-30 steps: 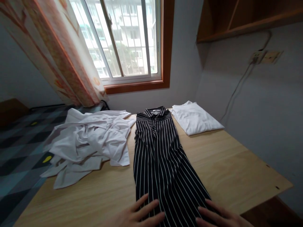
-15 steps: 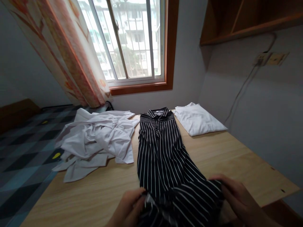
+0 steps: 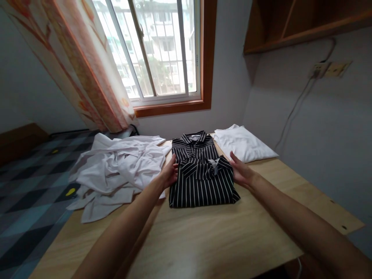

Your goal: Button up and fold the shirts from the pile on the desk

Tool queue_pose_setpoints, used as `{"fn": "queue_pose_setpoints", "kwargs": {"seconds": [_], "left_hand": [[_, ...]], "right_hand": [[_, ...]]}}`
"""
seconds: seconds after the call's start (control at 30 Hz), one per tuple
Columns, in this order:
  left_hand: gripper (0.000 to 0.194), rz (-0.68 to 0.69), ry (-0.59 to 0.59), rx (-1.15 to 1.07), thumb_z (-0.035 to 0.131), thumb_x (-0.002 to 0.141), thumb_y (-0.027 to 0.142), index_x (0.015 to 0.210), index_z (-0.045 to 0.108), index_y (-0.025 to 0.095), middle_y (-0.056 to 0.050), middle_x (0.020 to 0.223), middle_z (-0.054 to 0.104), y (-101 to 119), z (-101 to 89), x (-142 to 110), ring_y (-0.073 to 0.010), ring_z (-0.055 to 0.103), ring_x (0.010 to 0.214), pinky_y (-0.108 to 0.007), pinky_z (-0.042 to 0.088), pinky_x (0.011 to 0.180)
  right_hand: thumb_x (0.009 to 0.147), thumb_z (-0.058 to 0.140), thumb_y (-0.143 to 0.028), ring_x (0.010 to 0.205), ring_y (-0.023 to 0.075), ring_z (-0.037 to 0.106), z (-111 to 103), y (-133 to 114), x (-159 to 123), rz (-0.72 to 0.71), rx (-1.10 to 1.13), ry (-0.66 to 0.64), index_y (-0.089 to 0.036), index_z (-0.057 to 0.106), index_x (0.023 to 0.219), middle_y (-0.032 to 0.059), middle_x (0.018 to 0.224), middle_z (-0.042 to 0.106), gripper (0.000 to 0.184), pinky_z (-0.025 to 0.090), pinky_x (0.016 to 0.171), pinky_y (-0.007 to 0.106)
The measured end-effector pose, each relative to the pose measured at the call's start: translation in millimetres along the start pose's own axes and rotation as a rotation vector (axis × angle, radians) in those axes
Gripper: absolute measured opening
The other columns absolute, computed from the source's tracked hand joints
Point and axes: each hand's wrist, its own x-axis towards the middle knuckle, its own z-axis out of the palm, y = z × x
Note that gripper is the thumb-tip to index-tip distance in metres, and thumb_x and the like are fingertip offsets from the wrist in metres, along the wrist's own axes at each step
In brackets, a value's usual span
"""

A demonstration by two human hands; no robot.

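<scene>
A wood-framed window (image 3: 162, 50) is partly covered by a floral curtain (image 3: 78, 66); a shelf (image 3: 305, 29) is fixed to the wall (image 3: 325, 124).

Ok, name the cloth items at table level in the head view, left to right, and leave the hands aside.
Dark blue-grey checked cloth → rumpled white cloth pile → folded black-and-white striped collared garment → neatly folded white cloth.

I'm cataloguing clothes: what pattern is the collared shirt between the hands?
Collared shirt: black with white stripes, clearest in the head view.
</scene>
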Motion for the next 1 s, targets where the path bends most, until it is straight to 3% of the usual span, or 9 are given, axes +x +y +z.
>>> {"fn": "queue_pose_setpoints", "kwargs": {"seconds": [0.1, 0.17, 0.23, 0.37, 0.47, 0.57, 0.67, 0.8, 1.0], "left_hand": [[0.039, 0.043, -0.057, -0.011, 0.083, 0.067, 0.034, 0.093, 0.060, 0.016, -0.002, 0.079, 0.067, -10, -11.1, -4, -0.0118, 0.061, 0.065, -0.022, 0.048, 0.061], [0.062, 0.113, -0.033, 0.082, 0.085, 0.053, 0.008, 0.108, 0.060, 0.018, -0.002, 0.087, 0.069, -13, -9.9, -5, -0.0148, 0.064, 0.075, -0.025, 0.050, 0.069], [0.070, 0.182, 0.031, 0.161, 0.080, 0.048, -0.001, 0.113, 0.060, 0.018, -0.002, 0.088, 0.070, -14, -4.0, -1, -0.0173, 0.065, 0.080, -0.028, 0.050, 0.075], [0.029, 0.376, 0.120, 0.312, 0.079, 0.063, 0.019, 0.090, 0.068, 0.014, -0.007, 0.089, 0.071, -13, 5.6, 10, -0.0198, 0.063, 0.081, -0.031, 0.049, 0.075], [0.027, 0.532, 0.191, 0.304, 0.070, 0.075, 0.040, 0.085, 0.067, 0.014, -0.007, 0.084, 0.069, -16, 2.2, 6, -0.0199, 0.062, 0.079, -0.031, 0.048, 0.073], [0.041, 0.501, -0.034, 0.200, 0.075, 0.070, 0.042, 0.098, 0.067, 0.015, -0.008, 0.090, 0.070, -25, -5.4, -16, -0.0215, 0.063, 0.086, -0.032, 0.049, 0.077], [0.050, 0.353, -0.309, 0.284, 0.084, 0.057, 0.027, 0.103, 0.066, 0.016, -0.007, 0.094, 0.069, -38, -7.9, -48, -0.0215, 0.063, 0.089, -0.031, 0.048, 0.080], [0.021, 0.261, -0.371, 0.581, 0.076, 0.068, 0.027, 0.085, 0.068, 0.016, -0.004, 0.083, 0.068, -54, -1.9, -87, -0.0186, 0.060, 0.081, -0.031, 0.048, 0.076], [0.013, 0.311, -0.445, 0.778, 0.070, 0.075, 0.032, 0.074, 0.066, 0.019, 0.001, 0.074, 0.062, -77, 5.1, -142, -0.0168, 0.058, 0.081, -0.037, 0.043, 0.096]], "right_hand": [[0.072, 0.081, -0.034, 0.101, 0.0210, 0.066, -14, 13, -18, -0.088, -0.003, -0.025, -0.017, 0.063, 0.105, 0.0079, 0.105, 0.070, 0.042, 0.052, 0.091, 0.029], [0.059, 0.086, -0.015, 0.100, 0.0216, 0.067, -17, 20, -22, -0.098, -0.079, -0.003, -0.018, 0.062, 0.112, 0.0070, 0.109, 0.070, 0.058, 0.054, 0.087, 0.029], [0.052, 0.085, -0.007, 0.095, 0.0228, 0.068, -15, 27, -19, -0.093, -0.153, 0.101, -0.019, 0.063, 0.111, 0.0065, 0.106, 0.072, 0.065, 0.055, 0.084, 0.031], [0.056, 0.085, -0.019, 0.081, 0.0230, 0.069, -7, 33, -5, -0.147, -0.156, 0.383, -0.018, 0.069, 0.090, 0.0052, 0.086, 0.074, 0.037, 0.055, 0.080, 0.036], [0.057, 0.086, -0.027, 0.081, 0.0232, 0.068, -2, 31, -10, -0.273, -0.156, 0.349, -0.018, 0.070, 0.084, 0.0034, 0.084, 0.074, 0.032, 0.053, 0.083, 0.038], [0.055, 0.086, -0.025, 0.088, 0.0231, 0.068, 3, 35, -30, -0.338, -0.286, 0.236, -0.018, 0.071, 0.089, 0.0038, 0.091, 0.074, 0.038, 0.051, 0.087, 0.038], [0.060, 0.082, -0.021, 0.093, 0.0237, 0.066, 12, 48, -54, -0.286, -0.530, 0.052, -0.020, 0.069, 0.108, 0.0058, 0.102, 0.073, 0.049, 0.051, 0.086, 0.038], [0.073, 0.064, -0.012, 0.091, 0.0226, 0.065, 26, 63, -79, -0.229, -0.940, -0.057, -0.020, 0.071, 0.110, 0.0063, 0.100, 0.072, 0.038, 0.051, 0.085, 0.037], [0.071, 0.058, -0.009, 0.086, 0.0215, 0.065, 47, 68, -130, -0.146, -1.069, -0.098, -0.021, 0.073, 0.094, 0.0041, 0.090, 0.071, 0.030, 0.050, 0.080, 0.034]]}}
